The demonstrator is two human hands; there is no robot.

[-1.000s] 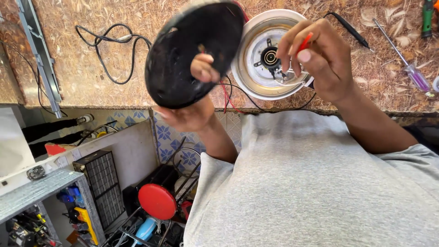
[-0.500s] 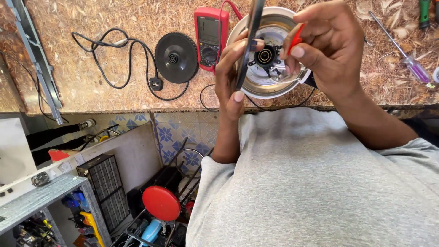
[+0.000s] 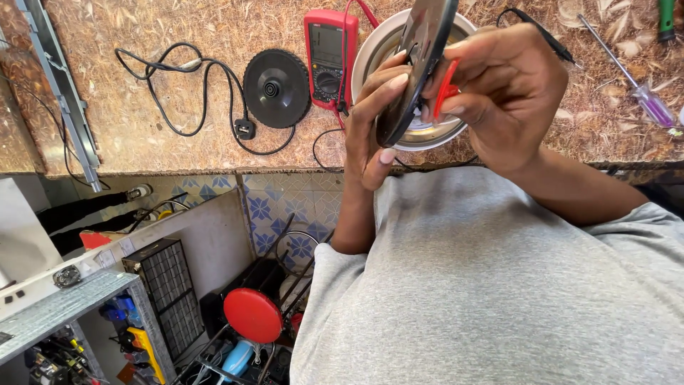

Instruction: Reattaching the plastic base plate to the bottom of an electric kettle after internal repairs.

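Chipboard workbench [image 3: 178,100] fills the background, seen from above a person in a grey T-shirt [image 3: 484,285]. On it lie a white kettle body [image 3: 370,50] turned base-up, a round black kettle power base [image 3: 276,88] with its coiled cord [image 3: 178,93], a red multimeter [image 3: 329,53], and a purple-handled screwdriver [image 3: 645,93]. Held edge-on over the kettle body is a black round base cover [image 3: 420,64]. The left hand [image 3: 374,121] grips its lower rim with curled fingers. The right hand [image 3: 509,93] presses against its other face, fingers pinching a small red-handled tool [image 3: 447,89].
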